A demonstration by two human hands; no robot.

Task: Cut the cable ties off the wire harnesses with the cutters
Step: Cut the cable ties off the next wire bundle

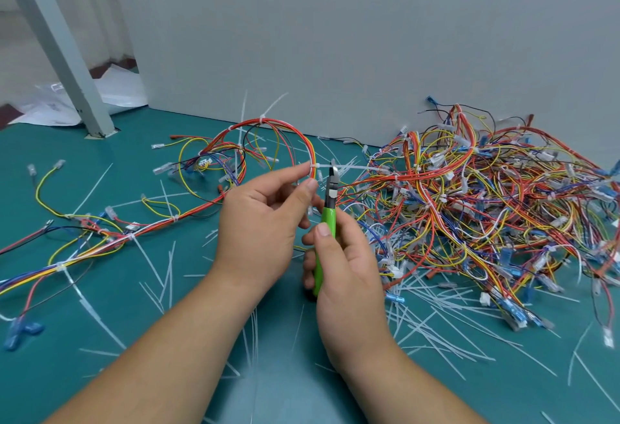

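My left hand (265, 222) pinches a red, orange and yellow wire harness (285, 128) between thumb and forefinger, just beside a white cable tie (317, 166) wrapped round it. The harness arches up and back over the green floor. My right hand (345, 265) grips the green-handled cutters (327, 222) upright. Their metal jaws (333, 176) sit at the tie's tail, right of the harness. More white ties ring the same harness further along its arch.
A big tangled pile of harnesses (486, 208) lies at the right against the grey wall (335, 37). Several cut white tie tails (436, 329) litter the green floor (167, 289). A grey post (67, 64) and plastic sheet stand at the back left.
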